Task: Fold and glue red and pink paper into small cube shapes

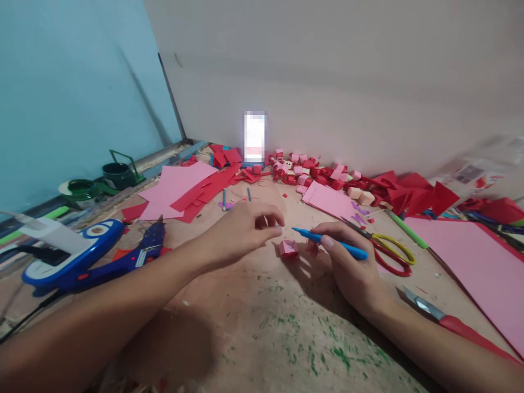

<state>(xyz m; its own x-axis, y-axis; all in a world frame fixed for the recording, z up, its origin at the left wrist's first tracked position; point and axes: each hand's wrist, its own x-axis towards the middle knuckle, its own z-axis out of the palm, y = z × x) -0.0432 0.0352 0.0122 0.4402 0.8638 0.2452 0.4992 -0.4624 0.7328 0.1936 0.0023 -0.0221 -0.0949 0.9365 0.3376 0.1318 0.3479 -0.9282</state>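
Observation:
A blue felt-tip pen (350, 250) is gripped in my right hand (347, 262), its tip pointing left above the table. Just below that tip lies a small pink and red folded paper box (289, 249) with dark marks on its top. My left hand (249, 224) hovers beside the box on its left, fingers loosely curved and apart from the thumb, with nothing between them. Neither hand touches the box. To the right of my right hand lie scissors (393, 255) with yellow and red handles.
Many small paper boxes (303, 169) are heaped along the wall behind a lit phone (254, 139). Pink sheets (478, 262) and a red-handled knife (458, 325) lie at right. At left are a blue glue gun (135, 256), a power strip (73, 267) and red paper strips (204, 194).

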